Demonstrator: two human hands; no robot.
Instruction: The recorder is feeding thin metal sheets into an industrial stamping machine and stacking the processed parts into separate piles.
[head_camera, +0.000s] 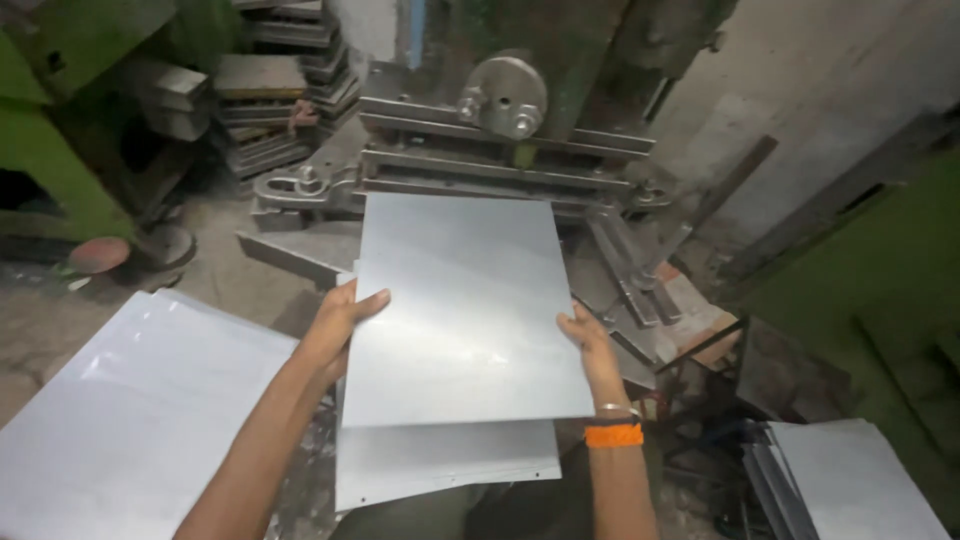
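**Two hands hold a metal sheet before the press**

Head view: In the middle of the picture the person holds a flat grey metal sheet (460, 310) with both hands. The left hand (335, 320) takes the sheet at its 9 o'clock edge; the thumb lies on top of the sheet and the other fingers are hidden under it, so this grip is clenched on the sheet. The right hand (590, 345) takes the 3 o'clock edge, with the fingers curled around the rim, so this grip is also grasping the sheet. On the right wrist there is an orange band (613, 435) and a thin bangle just above it.

The far edge of the sheet, at 12 o'clock, reaches the front of a heavy press machine (500, 130), close to its dark horizontal bars. Whether it touches them I cannot tell. Directly under the held sheet, toward 6 o'clock, lies a second sheet (445, 465) of the same kind, with small holes along its near edge.

At 8 o'clock from the hands lies a large pile of sheets (130, 410), pale and shiny. At 4 o'clock, near the corner, stands another stack of sheets (850, 480), well apart from the hands. At 10 o'clock, behind, dark metal blocks (270, 110) are piled beside green machine parts.
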